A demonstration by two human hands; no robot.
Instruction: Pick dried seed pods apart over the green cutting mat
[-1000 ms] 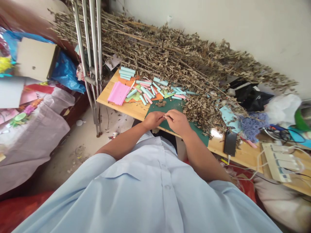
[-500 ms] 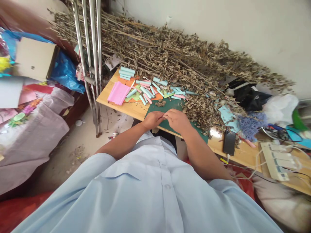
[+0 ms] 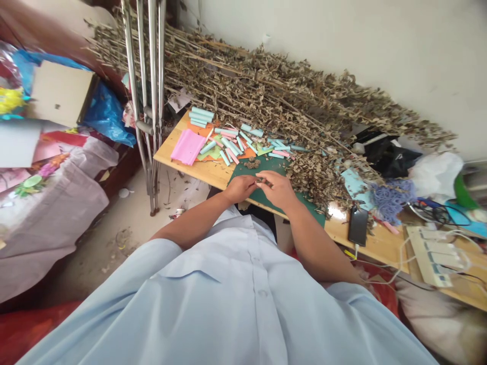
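Note:
Both my hands meet over a dark green cutting mat [image 3: 274, 166] at the near edge of a wooden table [image 3: 178, 161]. My left hand [image 3: 239, 187] is closed in a pinch and my right hand [image 3: 279, 187] curls toward it. Between the fingertips sits a small brownish thing [image 3: 261, 179], too small to name. Several rolled paper tubes [image 3: 233, 142] in light blue, pink and green lie just beyond the mat. A small clump of dried leaves [image 3: 251, 163] rests on the mat's far edge.
A big heap of dried leafy branches [image 3: 274, 96] covers the table's back. Pink paper sheets [image 3: 187, 147] lie at the left, a black phone [image 3: 358, 226] and a power strip [image 3: 431, 249] at the right. Metal crutches [image 3: 146, 96] lean at the table's left corner.
The view has shifted slightly right and down. My right fingers have spread a little over the small thing; both hands stay in the same spot on the mat.

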